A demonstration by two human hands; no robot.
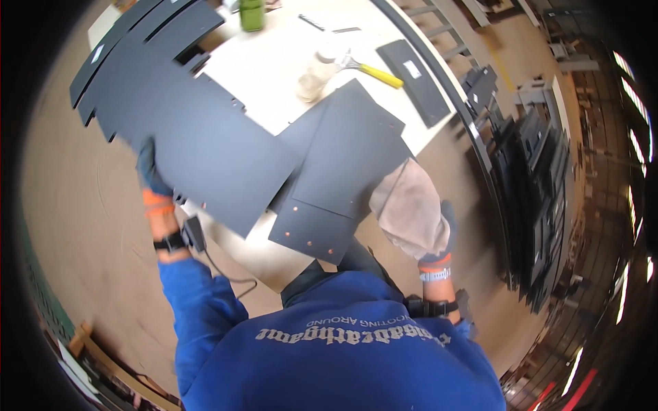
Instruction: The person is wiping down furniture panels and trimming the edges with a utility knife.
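Observation:
My left hand [152, 171], in a dark glove with an orange cuff, grips the left edge of a large dark grey panel [205, 144]. Part of its fingers is hidden at that edge. A pale, stained cloth [410, 209] hangs from my right hand [447, 229], which is gloved too and closed on it at the right. The cloth overlaps the right corner of other dark panels [349, 147] lying askew over one another. Small round holes line the near edge of the lower one.
On the white table [267, 65] lie a brush with a yellow handle [381, 75], a narrow dark panel [413, 82] and a green container [251, 15]. A blurred jar [312, 85] stands near the brush. Dark panels [538, 198] are stacked at the right, past a dark rail [473, 130].

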